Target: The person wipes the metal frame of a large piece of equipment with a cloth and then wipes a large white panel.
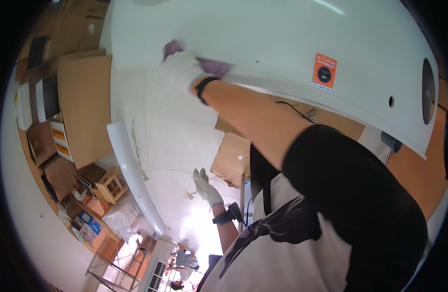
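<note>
My right hand (182,69), in a white glove, is on a purple cloth (213,66) at the near left edge of a large glossy white panel (267,40). The cloth shows on both sides of the hand, and the hand is slightly blurred. An orange sticker (324,72) and a round hole (391,101) are on the panel's right part. My left hand (206,187), also gloved, is held lower down in the air with its fingers extended and nothing in it. A black band is on each wrist.
Cardboard sheets (233,158) lie below the panel. A long white curved strip (136,175) stands at the left, beside a large cardboard box (86,109). Further off are a wooden stool (110,185), plastic wrapping (123,215), a metal frame (112,268) and people (185,261).
</note>
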### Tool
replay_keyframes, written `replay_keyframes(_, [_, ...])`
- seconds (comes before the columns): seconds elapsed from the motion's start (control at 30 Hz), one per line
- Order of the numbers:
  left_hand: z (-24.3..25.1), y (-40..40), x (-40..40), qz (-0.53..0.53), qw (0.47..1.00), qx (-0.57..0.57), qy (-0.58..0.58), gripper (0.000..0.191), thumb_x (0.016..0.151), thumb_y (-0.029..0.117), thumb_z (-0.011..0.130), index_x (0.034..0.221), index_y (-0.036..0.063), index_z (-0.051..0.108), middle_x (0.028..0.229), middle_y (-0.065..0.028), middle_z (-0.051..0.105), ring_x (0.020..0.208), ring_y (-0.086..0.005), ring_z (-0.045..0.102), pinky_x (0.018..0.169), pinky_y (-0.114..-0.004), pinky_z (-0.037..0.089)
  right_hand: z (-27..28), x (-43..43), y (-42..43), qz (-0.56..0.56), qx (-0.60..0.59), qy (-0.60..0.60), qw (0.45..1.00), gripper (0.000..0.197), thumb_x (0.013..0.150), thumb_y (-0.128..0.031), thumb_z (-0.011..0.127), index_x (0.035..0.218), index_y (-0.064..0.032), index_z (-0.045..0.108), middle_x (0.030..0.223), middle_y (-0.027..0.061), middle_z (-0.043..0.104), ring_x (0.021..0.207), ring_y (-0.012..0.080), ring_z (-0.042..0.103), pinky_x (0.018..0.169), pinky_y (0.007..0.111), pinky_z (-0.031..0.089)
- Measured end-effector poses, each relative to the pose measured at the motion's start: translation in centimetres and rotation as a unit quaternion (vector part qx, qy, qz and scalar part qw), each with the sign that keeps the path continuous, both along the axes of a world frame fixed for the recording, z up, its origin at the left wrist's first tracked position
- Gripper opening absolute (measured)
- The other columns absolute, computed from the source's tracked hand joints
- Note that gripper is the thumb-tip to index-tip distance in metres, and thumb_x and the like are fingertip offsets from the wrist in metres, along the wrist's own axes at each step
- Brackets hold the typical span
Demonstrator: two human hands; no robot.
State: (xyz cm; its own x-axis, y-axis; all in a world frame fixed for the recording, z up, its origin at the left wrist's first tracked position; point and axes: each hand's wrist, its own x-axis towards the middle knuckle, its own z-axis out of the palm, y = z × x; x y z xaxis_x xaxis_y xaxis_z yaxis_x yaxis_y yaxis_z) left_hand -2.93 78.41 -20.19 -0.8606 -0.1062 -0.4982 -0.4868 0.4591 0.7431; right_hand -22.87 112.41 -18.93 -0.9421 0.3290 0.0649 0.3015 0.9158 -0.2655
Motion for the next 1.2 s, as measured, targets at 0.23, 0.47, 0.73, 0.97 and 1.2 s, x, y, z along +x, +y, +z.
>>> replay_keyframes(0.23, [5.5, 7.4, -2.0, -0.171, 0.982, -0.023, 0.074, 0.062, 0.108, 0.040, 0.036, 0.145, -0.0095, 0.040, 0.138, -0.0293, 0.054, 0.132, -0.0325, 0.052, 0.115, -0.040, 0.036, 0.4, 2.5, 1.0, -0.097, -0.138, 0.049, 0.984, 0.022, 0.081, -0.012, 0.064, 0.099, -0.0023, 0.071, 0.088, 0.0128, 0.072, 0.083, 0.0281, 0.072, 0.058, 0.042, 0.057])
replay_keyframes(0.47, [9.0, 18.4, -2.3, -0.410, 0.901, -0.044, 0.138, 0.056, 0.109, 0.034, 0.034, 0.145, -0.0087, 0.041, 0.135, -0.0274, 0.057, 0.129, -0.0309, 0.054, 0.112, -0.039, 0.036, -1.5, 18.8, 5.7, -0.188, -0.118, 0.026, 0.975, 0.031, 0.084, -0.014, 0.062, 0.113, -0.0035, 0.065, 0.086, 0.0105, 0.070, 0.079, 0.0263, 0.071, 0.058, 0.042, 0.057])
replay_keyframes(0.73, [7.2, 32.5, 4.7, -0.610, 0.777, -0.012, 0.156, 0.041, 0.105, 0.030, 0.045, 0.123, -0.0034, 0.062, 0.106, -0.0200, 0.068, 0.101, -0.0298, 0.065, 0.090, -0.041, 0.049, -1.0, 46.7, 14.1, -0.427, -0.073, -0.032, 0.901, 0.024, 0.083, -0.017, 0.058, 0.105, -0.0077, 0.061, 0.086, 0.0154, 0.070, 0.075, 0.0359, 0.069, 0.066, 0.051, 0.054])
replay_keyframes(0.97, [3.5, 41.9, 16.6, -0.668, 0.696, 0.035, 0.262, 0.031, 0.100, 0.027, 0.052, 0.112, 0.0017, 0.066, 0.104, -0.0250, 0.066, 0.097, -0.0418, 0.063, 0.086, -0.047, 0.049, -1.2, 67.9, 20.2, -0.604, 0.018, -0.121, 0.787, 0.025, 0.086, -0.022, 0.058, 0.108, -0.0107, 0.062, 0.100, 0.0180, 0.069, 0.090, 0.0384, 0.067, 0.077, 0.052, 0.053])
replay_keyframes(1.2, [-2.4, 46.5, 21.4, -0.629, 0.686, -0.012, 0.365, 0.033, 0.098, 0.032, 0.053, 0.103, 0.0031, 0.069, 0.092, -0.0232, 0.068, 0.087, -0.0430, 0.064, 0.079, -0.051, 0.050, -3.2, 70.2, 20.6, -0.664, 0.133, -0.002, 0.736, 0.032, 0.084, -0.028, 0.062, 0.107, -0.0069, 0.069, 0.114, 0.0158, 0.063, 0.115, 0.0319, 0.056, 0.096, 0.049, 0.045])
